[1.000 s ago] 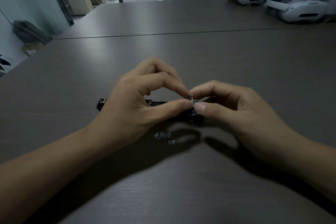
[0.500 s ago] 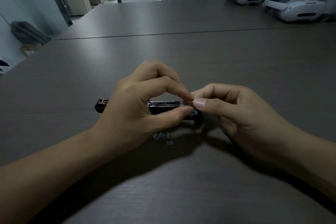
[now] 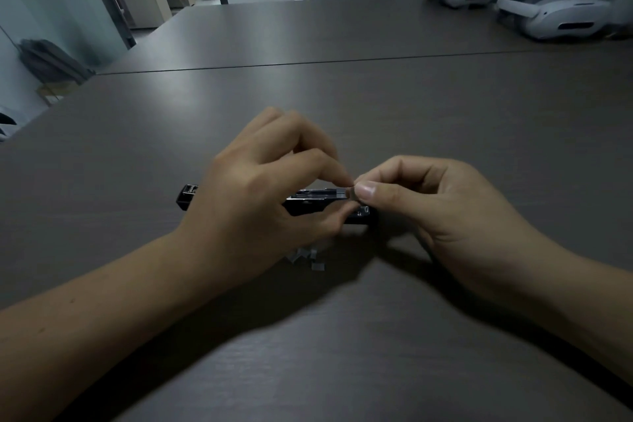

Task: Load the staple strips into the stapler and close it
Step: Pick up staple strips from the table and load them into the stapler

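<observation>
Bench: dark wood-grain surface, filling most of the view; a second bench abuts its far edge along a straight seam.

Headsets: two white units on the second bench at far right, well apart from the work.

Left hand: lies over the middle of the stapler, fingers curled; thumb against the near side, other fingers arched over the far side; grip holding the stapler body; forefinger tip reaches to the right hand's thumb.

Right hand: fingers curled, thumb and forefinger brought together in a narrow grip that pinches a staple strip at the stapler's right end.

Stapler: black, lying lengthwise left to right on the bench near its centre; left end protrudes past the left hand; bright metal channel exposed on top between the two hands.

Loose staple pieces: several short grey fragments on the bench, just beside the left hand on the near side, apart from the stapler.

Staple strip: small pale piece at the channel's right end; too small to tell whether it is seated in the channel.
</observation>
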